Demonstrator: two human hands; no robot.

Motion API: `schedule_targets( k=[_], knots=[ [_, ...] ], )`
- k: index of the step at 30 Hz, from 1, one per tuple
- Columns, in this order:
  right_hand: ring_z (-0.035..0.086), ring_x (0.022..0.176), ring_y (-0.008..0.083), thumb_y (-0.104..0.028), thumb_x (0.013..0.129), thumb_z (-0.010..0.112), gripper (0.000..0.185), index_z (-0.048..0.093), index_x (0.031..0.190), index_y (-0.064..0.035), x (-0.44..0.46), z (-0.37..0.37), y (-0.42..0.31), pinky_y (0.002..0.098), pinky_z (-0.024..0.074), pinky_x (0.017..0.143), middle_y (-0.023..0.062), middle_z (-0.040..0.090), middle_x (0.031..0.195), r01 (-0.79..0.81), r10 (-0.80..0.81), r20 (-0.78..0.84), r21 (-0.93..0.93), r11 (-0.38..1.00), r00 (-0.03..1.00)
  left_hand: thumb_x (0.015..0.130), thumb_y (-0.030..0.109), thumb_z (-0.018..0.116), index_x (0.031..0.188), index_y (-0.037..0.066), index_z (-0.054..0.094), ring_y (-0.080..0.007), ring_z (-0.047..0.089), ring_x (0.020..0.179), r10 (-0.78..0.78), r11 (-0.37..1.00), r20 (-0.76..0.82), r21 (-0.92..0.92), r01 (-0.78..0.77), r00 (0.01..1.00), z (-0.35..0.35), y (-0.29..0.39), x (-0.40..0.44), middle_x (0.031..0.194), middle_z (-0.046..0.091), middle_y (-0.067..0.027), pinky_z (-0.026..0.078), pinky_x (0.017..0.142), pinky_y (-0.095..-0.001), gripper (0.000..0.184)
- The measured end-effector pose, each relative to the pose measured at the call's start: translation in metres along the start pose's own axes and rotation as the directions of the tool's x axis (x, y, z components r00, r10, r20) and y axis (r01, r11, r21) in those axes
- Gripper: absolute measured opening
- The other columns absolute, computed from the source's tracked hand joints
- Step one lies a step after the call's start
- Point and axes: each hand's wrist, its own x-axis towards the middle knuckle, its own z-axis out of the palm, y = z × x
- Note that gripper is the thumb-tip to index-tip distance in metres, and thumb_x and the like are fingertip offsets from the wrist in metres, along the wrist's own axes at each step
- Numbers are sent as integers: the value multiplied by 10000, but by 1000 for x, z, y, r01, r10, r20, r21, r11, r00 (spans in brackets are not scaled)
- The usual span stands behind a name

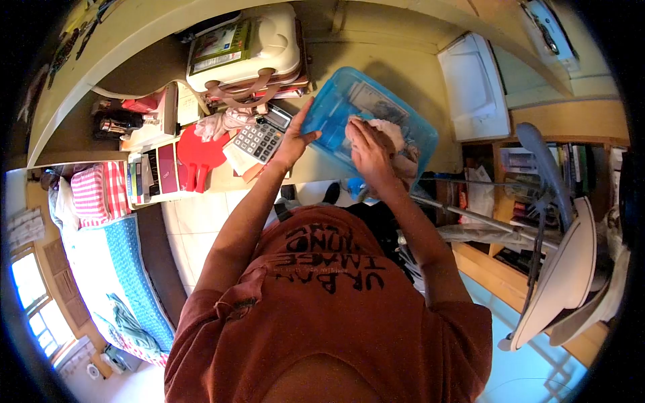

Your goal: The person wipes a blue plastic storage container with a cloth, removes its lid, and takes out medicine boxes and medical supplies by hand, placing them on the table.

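Note:
A translucent blue plastic bin (420, 124) sits tilted on the shelf in front of me. My left hand (293, 142) grips its left edge, with the thumb on the near side. Inside the bin, my right hand (368, 146) is closed on a crumpled pale cloth (390, 133), its fingers bunched over the fabric. Behind the cloth lie a printed sheet (368, 99) and some clear plastic wrapping, partly covered. Just left of my left hand is a desk calculator (257, 139) with pale keys.
A red round paddle-like item (201, 149) and a bunched pink cloth (225, 123) lie beside the calculator. Behind them stands a cream case (275, 50). Upright books (151, 176) line the left. A white tray (474, 87) leans at right, near a fan-like stand (557, 269).

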Motion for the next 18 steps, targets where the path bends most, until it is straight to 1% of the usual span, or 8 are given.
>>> schedule_targets(
  k=[2,5,8,10,11,13,17,18],
  knots=[
    [554,1107,344,47,735,593,480,540,1210,-6,9,3,4,427,455,926,160,568,1246,21,-21,34,3,1000,999,768,-83,686,1501,190,314,-204,356,1351,66,998,-34,10,-66,997,1,-7,2,1496,376,-87,274,1115,-303,866],
    [520,1163,392,51,757,553,476,568,1227,-22,7,15,8,447,414,996,194,550,1295,-39,38,131,4,999,991,798,-85,648,1508,124,281,-195,270,1409,2,1000,-1,-30,-2,1000,1,-2,2,1554,287,-56,229,1141,-313,827],
    [577,1037,380,24,746,572,442,589,1184,-35,-1,24,8,435,460,921,183,614,1200,-154,150,95,46,987,984,794,-89,645,1509,126,281,-194,261,1414,48,999,-7,14,-47,999,2,1,0,1557,282,-53,215,1146,-313,831],
    [592,868,360,5,755,614,303,616,1054,-42,-17,24,8,472,467,811,184,640,1054,-314,297,99,299,901,950,792,-92,644,1510,133,279,-193,261,1415,20,1000,-9,16,-20,1000,0,3,0,1557,282,-55,216,1146,-313,837],
    [592,868,360,5,755,614,303,616,1054,-42,-23,15,9,472,467,811,184,640,1054,-313,298,95,296,902,950,790,-95,643,1512,141,277,-192,260,1416,-11,1000,-8,16,11,1000,1,3,1,1557,283,-57,218,1146,-314,842],
    [585,802,364,-30,793,597,169,610,962,-33,-29,-16,7,490,456,746,194,628,957,-226,240,170,-96,969,956,793,-98,637,1513,136,271,-193,260,1415,10,1000,-2,5,-10,1000,1,-1,3,1556,284,-60,220,1145,-314,841],
    [615,867,332,-1,721,621,244,613,943,-102,-45,-43,38,434,493,796,156,653,863,-297,303,89,-76,952,949,803,-92,632,1515,123,258,-197,265,1413,27,999,5,32,-27,1000,0,-1,2,1552,288,-71,228,1142,-313,833],
    [593,849,346,-33,757,614,170,602,925,-57,-48,-46,41,449,465,787,163,630,853,-241,254,53,-180,954,966,803,-92,632,1515,123,258,-197,265,1413,28,999,11,28,-28,1000,1,-1,2,1552,288,-71,228,1142,-313,833]
  ],
)
